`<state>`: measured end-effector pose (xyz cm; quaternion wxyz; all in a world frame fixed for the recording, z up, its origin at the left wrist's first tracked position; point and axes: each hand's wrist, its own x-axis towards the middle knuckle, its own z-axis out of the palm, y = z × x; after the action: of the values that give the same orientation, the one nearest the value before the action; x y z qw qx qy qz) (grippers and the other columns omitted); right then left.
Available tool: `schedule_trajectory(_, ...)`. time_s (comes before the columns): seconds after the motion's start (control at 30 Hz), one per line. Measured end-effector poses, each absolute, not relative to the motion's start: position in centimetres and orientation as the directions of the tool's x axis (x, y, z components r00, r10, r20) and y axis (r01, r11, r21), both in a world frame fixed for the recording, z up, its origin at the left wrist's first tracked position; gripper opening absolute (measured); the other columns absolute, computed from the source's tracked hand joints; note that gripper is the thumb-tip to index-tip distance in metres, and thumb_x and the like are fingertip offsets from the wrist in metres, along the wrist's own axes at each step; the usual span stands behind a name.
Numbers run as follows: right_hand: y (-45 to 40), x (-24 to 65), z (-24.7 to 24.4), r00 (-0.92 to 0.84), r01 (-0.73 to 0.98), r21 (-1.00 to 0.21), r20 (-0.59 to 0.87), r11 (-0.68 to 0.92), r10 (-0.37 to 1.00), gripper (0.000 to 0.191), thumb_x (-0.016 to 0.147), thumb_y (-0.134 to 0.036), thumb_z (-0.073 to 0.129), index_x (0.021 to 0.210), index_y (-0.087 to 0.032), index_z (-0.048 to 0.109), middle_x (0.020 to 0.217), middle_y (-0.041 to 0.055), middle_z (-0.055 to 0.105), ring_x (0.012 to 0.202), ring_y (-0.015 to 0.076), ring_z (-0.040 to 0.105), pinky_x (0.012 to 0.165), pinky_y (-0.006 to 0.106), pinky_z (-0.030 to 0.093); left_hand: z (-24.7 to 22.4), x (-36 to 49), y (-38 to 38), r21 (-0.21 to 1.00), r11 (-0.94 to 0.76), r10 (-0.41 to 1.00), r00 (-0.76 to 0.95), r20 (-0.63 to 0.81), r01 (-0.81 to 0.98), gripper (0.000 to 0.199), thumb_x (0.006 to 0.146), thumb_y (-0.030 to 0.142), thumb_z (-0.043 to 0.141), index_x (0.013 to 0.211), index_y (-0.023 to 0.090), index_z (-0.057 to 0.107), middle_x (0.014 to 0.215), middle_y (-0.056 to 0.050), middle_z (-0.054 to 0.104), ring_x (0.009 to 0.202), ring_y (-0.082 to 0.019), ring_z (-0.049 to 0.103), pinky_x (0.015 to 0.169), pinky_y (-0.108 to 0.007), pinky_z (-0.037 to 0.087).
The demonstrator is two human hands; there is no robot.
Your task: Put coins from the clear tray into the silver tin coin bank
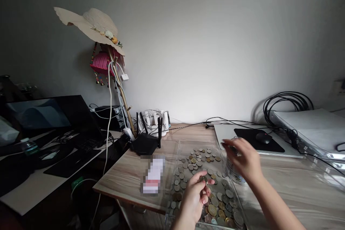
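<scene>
My left hand (194, 194) is closed around a few coins (203, 179), which show between the thumb and fingers. It is over a clear, shallow plastic tray (185, 145) with many silver and gold coins (212, 210) spread across its bottom. To the right, my right hand (246, 160) is raised over a round container (238, 179) beside the tray, hiding most of it. The fingers of that hand are bent and pinched together; what they hold, if anything, cannot be made out.
Left of the tray lies a blurred-out paper slip (154, 176), with a black router (145, 143) behind it. A mouse (263, 137) rests on a black mat (249, 140) at the right. A straw hat (98, 25) tops a leaning stand (122, 95); a white cable hangs past the table's left edge.
</scene>
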<state>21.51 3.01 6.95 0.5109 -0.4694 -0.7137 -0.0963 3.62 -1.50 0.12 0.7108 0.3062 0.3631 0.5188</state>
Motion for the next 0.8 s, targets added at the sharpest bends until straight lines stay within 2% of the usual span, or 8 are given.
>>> schedule_trajectory(0.07, 3.6, 23.5, 7.3, 0.136, 0.845, -0.385, 0.826, 0.372, 0.547, 0.022, 0.077, -0.033, 0.048, 0.084, -0.020, 0.064, 0.081, 0.0075, 0.063, 0.079, 0.0193, 0.054, 0.070, 0.029, 0.040, 0.2, 3.6, -1.5, 0.819, 0.269, 0.960, 0.210, -0.186, -0.507, 0.037, 0.058, 0.024, 0.064, 0.092, 0.014, 0.055, 0.079, -0.010, 0.063, 0.049, -0.006, 0.044, 0.041, -0.019, 0.014)
schedule_trajectory(0.17, 4.9, 26.2, 7.3, 0.227, 0.895, -0.407, 0.768, 0.183, 0.599, 0.024, 0.072, -0.037, 0.050, 0.075, -0.020, 0.067, 0.075, 0.0074, 0.064, 0.076, 0.0222, 0.055, 0.069, 0.033, 0.039, 0.2, 3.5, -1.6, 0.827, 0.248, 0.964, 0.215, -0.158, -0.504, 0.027, 0.058, 0.026, 0.065, 0.080, 0.014, 0.055, 0.078, -0.009, 0.064, 0.047, -0.005, 0.042, 0.041, -0.018, 0.012)
schedule_trajectory(0.3, 6.2, 28.4, 7.0, 0.197, 0.820, -0.550, 0.529, 0.157, 0.825, 0.025, 0.065, -0.041, 0.054, 0.071, -0.022, 0.068, 0.070, 0.0045, 0.066, 0.067, 0.0217, 0.058, 0.058, 0.030, 0.040, 0.2, 3.5, -1.7, 0.836, 0.221, 0.970, 0.200, -0.137, -0.502, 0.022, 0.062, 0.027, 0.064, 0.073, 0.013, 0.051, 0.074, -0.007, 0.063, 0.044, -0.003, 0.040, 0.040, -0.018, 0.010)
schedule_trajectory(0.37, 6.4, 28.7, 6.9, 0.174, 0.773, -0.613, 0.453, 0.163, 0.874, 0.027, 0.063, -0.044, 0.055, 0.071, -0.021, 0.068, 0.070, 0.0045, 0.067, 0.065, 0.0205, 0.059, 0.054, 0.028, 0.040, 0.1, 3.5, -1.7, 0.837, 0.214, 0.971, 0.206, -0.125, -0.503, 0.022, 0.063, 0.028, 0.063, 0.073, 0.014, 0.050, 0.072, -0.007, 0.063, 0.043, -0.002, 0.038, 0.039, -0.018, 0.009)
schedule_trajectory(0.47, 6.4, 28.5, 6.9, 0.170, 0.781, -0.599, 0.477, 0.178, 0.862, 0.028, 0.062, -0.044, 0.055, 0.071, -0.021, 0.069, 0.070, 0.0052, 0.067, 0.065, 0.0211, 0.059, 0.054, 0.028, 0.039, 0.2, 3.5, -1.6, 0.846, 0.208, 0.968, 0.229, -0.105, -0.491, 0.021, 0.066, 0.029, 0.061, 0.071, 0.013, 0.048, 0.069, -0.006, 0.062, 0.039, -0.001, 0.035, 0.037, -0.018, 0.007)
schedule_trajectory(0.67, 6.5, 28.5, 6.7, 0.183, 0.872, -0.481, 0.498, 0.094, 0.847, 0.023, 0.066, -0.043, 0.054, 0.069, -0.025, 0.068, 0.070, 0.0033, 0.066, 0.069, 0.0241, 0.058, 0.058, 0.032, 0.037, 0.0, 3.7, -1.6, 0.863, 0.222, 0.957, 0.272, -0.103, -0.454, 0.023, 0.067, 0.033, 0.060, 0.069, 0.014, 0.046, 0.062, -0.004, 0.060, 0.034, 0.000, 0.031, 0.035, -0.020, 0.004)
schedule_trajectory(0.73, 6.2, 28.2, 6.8, 0.158, 0.885, -0.446, 0.562, 0.137, 0.812, 0.025, 0.067, -0.044, 0.054, 0.072, -0.024, 0.068, 0.075, 0.0048, 0.066, 0.075, 0.0252, 0.057, 0.063, 0.034, 0.037, -0.1, 3.7, -1.6, 0.865, 0.225, 0.955, 0.278, -0.105, -0.449, 0.024, 0.066, 0.034, 0.061, 0.070, 0.014, 0.047, 0.062, -0.003, 0.059, 0.035, 0.000, 0.031, 0.035, -0.019, 0.004)
schedule_trajectory(0.8, 5.4, 27.1, 6.9, 0.157, 0.881, -0.418, 0.697, 0.219, 0.700, 0.028, 0.072, -0.043, 0.051, 0.081, -0.022, 0.067, 0.081, 0.0068, 0.065, 0.082, 0.0248, 0.055, 0.070, 0.036, 0.037, -0.1, 3.6, -1.6, 0.863, 0.223, 0.958, 0.264, -0.108, -0.454, 0.026, 0.064, 0.034, 0.063, 0.071, 0.014, 0.049, 0.061, -0.001, 0.057, 0.036, 0.000, 0.030, 0.035, -0.019, 0.004)
